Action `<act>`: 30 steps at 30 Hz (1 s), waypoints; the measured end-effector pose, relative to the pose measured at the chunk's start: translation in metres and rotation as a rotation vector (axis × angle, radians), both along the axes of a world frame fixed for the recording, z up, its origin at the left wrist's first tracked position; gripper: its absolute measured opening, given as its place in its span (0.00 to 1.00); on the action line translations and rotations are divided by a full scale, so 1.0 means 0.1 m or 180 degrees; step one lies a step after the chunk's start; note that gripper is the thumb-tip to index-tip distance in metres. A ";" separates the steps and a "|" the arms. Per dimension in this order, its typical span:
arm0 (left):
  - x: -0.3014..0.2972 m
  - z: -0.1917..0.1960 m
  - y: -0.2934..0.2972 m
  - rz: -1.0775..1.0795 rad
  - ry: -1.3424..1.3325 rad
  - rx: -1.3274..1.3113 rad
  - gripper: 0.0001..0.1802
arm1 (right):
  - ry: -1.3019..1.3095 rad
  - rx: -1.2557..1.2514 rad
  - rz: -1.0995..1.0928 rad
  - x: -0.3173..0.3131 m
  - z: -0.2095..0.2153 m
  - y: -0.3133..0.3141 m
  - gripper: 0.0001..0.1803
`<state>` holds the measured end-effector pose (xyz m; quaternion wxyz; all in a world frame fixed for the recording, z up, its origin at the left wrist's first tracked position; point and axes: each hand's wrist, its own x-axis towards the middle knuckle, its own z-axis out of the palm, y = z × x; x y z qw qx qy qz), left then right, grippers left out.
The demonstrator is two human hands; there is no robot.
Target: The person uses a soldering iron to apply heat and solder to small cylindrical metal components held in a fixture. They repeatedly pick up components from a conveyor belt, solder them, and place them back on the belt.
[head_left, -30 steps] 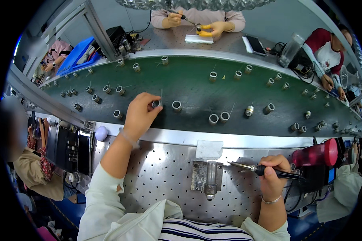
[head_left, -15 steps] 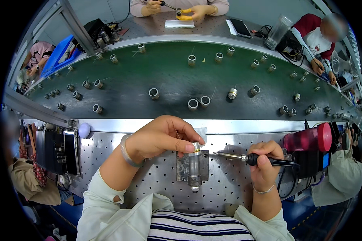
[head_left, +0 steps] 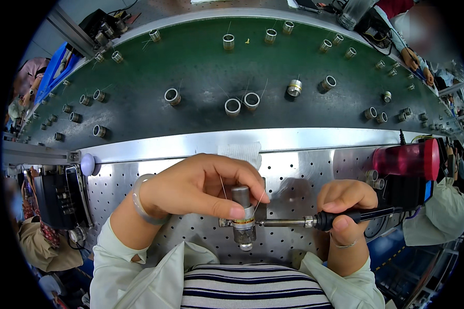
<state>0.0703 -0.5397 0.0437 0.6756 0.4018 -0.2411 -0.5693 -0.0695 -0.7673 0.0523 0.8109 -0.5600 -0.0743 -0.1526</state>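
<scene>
My left hand point(head_left: 191, 191) is closed around a metal cylinder point(head_left: 244, 234), its thumb pressed on the side and its fingers curled behind. A narrower grey top and a yellowish band show on the cylinder, and thin wires point(head_left: 222, 186) rise beside it. In my right hand point(head_left: 349, 197) is a soldering iron point(head_left: 288, 222) with a black handle, gripped between thumb and fingers. The iron lies nearly level, pointing left, and its tip meets or almost meets the banded part of the cylinder. A dark metal block is mostly hidden behind the cylinder and my left hand.
Beyond the perforated metal bench point(head_left: 304, 172) runs a green belt point(head_left: 201, 62) carrying several short metal cylinders with wires. At the right stand a pink-red container point(head_left: 407, 159) and a dark box with a blue screen. A pale purple knob point(head_left: 87, 164) is at the left.
The soldering iron has moved left, bringing its tip to the cylinder. My left hand has shifted with the cylinder, whose narrower grey top now shows. The whole view has tilted downward.
</scene>
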 end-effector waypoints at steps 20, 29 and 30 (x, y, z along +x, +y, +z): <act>-0.12 0.08 0.03 0.0769 -0.0481 -0.0158 0.10 | -0.0330 -0.0550 0.0344 0.07 -0.01 -0.08 0.13; -0.12 0.09 0.03 0.0768 -0.0549 -0.0223 0.09 | -0.0286 -0.0509 0.0329 0.06 -0.01 -0.08 0.14; -0.12 0.09 0.03 0.0766 -0.0554 -0.0231 0.09 | -0.0282 -0.0502 0.0333 0.06 -0.01 -0.08 0.14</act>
